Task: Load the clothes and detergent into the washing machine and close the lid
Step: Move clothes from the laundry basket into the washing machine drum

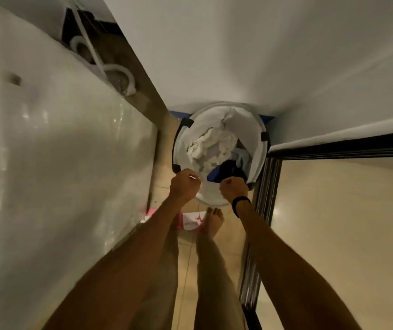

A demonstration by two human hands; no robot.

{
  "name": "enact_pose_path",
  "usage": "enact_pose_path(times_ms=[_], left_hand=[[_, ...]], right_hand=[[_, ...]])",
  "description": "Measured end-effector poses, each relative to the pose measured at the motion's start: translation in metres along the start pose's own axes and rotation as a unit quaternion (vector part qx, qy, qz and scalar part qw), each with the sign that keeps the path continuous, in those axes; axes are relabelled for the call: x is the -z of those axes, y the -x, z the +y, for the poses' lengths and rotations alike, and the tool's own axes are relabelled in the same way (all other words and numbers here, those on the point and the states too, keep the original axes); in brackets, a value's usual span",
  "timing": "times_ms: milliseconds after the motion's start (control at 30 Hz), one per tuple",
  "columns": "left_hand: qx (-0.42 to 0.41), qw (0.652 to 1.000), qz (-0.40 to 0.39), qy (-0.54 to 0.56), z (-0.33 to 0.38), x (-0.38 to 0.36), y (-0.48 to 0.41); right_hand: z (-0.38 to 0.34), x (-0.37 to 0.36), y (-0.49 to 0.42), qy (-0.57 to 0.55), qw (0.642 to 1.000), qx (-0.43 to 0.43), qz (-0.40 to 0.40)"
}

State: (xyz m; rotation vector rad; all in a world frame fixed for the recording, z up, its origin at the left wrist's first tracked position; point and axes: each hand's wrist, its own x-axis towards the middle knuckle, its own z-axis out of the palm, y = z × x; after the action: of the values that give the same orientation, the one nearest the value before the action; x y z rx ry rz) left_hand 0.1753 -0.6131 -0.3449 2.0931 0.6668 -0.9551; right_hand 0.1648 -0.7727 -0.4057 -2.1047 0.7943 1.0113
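1. Laundry basket [257, 148]: a round, light fabric hamper standing on the tiled floor [188, 270] in a narrow gap, with the wall behind it, the washing machine [59, 163] just beside it on the left and a dark-framed sliding door [269, 177] on the right.
2. Clothes [212, 148]: white items piled on top, with dark and blue pieces toward the near right. All are inside the basket; none have been loaded.
3. Left hand [185, 186]: fingers curled shut on the near rim.
4. Right hand [234, 188]: closed on the near rim, with a dark band [240, 206] on the wrist.
5. Judgement: the 2-handed rim grip suits lifting or dragging the basket clear of its corner, since a soft wall would sag under 1 hand.
6. Detergent: not identifiable. The machine lid appears down.
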Motion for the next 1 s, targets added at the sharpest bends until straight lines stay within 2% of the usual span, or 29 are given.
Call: enact_pose_path(times_ms=[100, 200, 333, 467, 533, 667, 800, 1000], left_hand=[[0.003, 0.999, 0.007, 0.049, -0.015, -0.053, -0.074], [0.005, 0.994, 0.035, 0.101, -0.031, -0.09, -0.13], [-0.007, 0.981, 0.062, 0.185, -0.042, -0.109, -0.177], [-0.032, 0.971, 0.083, 0.222, -0.048, -0.111, -0.2], [-0.041, 0.967, 0.085, 0.235, -0.046, -0.105, -0.2], [-0.036, 0.967, 0.078, 0.241, -0.041, -0.083, -0.184], [-0.011, 0.972, 0.088, 0.215, -0.036, -0.047, -0.138], [-0.034, 0.99, 0.065, 0.12, -0.008, 0.013, -0.032]], right_hand=[[0.016, -0.027, -0.088, 0.059, 0.998, 0.03, 0.022], [0.026, -0.058, -0.176, 0.065, 0.997, 0.033, 0.002], [0.02, -0.072, -0.269, -0.021, 0.999, 0.044, 0.003], [0.013, -0.072, -0.336, -0.013, 1.0, 0.01, 0.011], [0.007, -0.074, -0.343, -0.089, 0.996, 0.014, -0.001], [-0.008, -0.077, -0.297, -0.221, 0.975, -0.008, -0.038], [-0.019, -0.063, -0.181, -0.366, 0.93, 0.001, -0.031], [-0.051, 0.004, 0.041, -0.411, 0.908, 0.077, -0.035]])
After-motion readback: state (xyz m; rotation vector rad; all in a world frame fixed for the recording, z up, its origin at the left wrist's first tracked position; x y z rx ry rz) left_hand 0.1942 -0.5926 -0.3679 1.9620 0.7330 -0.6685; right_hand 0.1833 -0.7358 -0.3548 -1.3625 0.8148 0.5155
